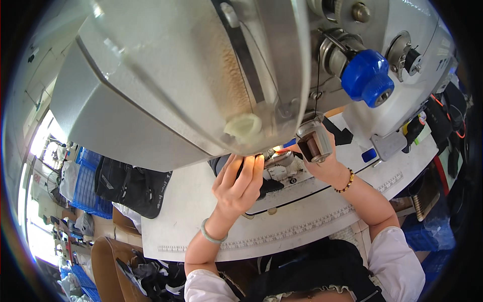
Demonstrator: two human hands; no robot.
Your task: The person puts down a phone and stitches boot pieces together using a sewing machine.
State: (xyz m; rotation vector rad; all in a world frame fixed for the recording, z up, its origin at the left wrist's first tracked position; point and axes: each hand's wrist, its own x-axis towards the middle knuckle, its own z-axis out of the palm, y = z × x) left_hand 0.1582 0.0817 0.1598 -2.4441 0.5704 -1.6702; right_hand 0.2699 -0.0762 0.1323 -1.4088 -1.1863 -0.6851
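A large grey sewing machine [166,90] fills the upper part of the view. Under its head, my left hand [237,185] has its fingers bent together over a piece of black fabric [270,186], gripping it beside the lit needle area. The fabric shows on both sides of that hand; the machine head covers the rest. On the other side of the needle area is my right hand [327,168], reaching up behind a small metal part with a brown core [314,146]. That part and the machine hide most of its fingers.
A blue knob [367,78] juts from the machine at upper right. The white table [186,221] carries a printed ruler strip [282,230] along its near edge. Black fabric pieces [133,186] lie at its left, by blue crates [90,186]. A brown carton [108,267] stands lower left.
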